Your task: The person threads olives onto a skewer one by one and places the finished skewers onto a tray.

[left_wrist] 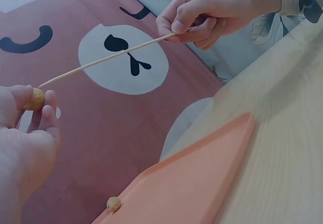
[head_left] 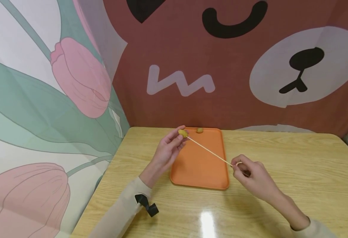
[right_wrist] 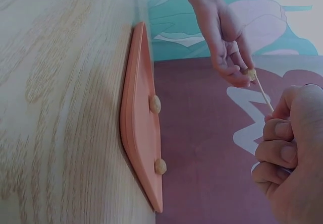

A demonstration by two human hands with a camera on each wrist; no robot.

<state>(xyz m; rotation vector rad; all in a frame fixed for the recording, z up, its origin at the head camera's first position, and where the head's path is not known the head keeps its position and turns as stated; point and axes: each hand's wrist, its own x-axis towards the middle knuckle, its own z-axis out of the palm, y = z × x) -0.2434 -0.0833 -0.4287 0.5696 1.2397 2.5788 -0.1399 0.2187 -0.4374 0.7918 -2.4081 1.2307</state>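
Observation:
My left hand [head_left: 168,148] pinches a small golden-brown ball [head_left: 183,133] between thumb and fingers, above the far left part of an orange tray [head_left: 200,165]. A thin wooden skewer [head_left: 209,151] slants from that ball down to my right hand [head_left: 252,177], whose thumb and fingers grip its other end right of the tray. In the left wrist view the pointed tip of the skewer [left_wrist: 101,60] is right at the ball [left_wrist: 35,100]; I cannot tell how deep it goes. Two similar balls, a nearer one [right_wrist: 160,166] and another [right_wrist: 155,104], lie on the tray in the right wrist view.
The tray rests on a light wood-grain table [head_left: 295,158]. Behind the table hangs a cloth with a brown bear print [head_left: 236,109], and to the left a flower-print cloth [head_left: 82,82]. A black strap end [head_left: 147,205] dangles from my left sleeve.

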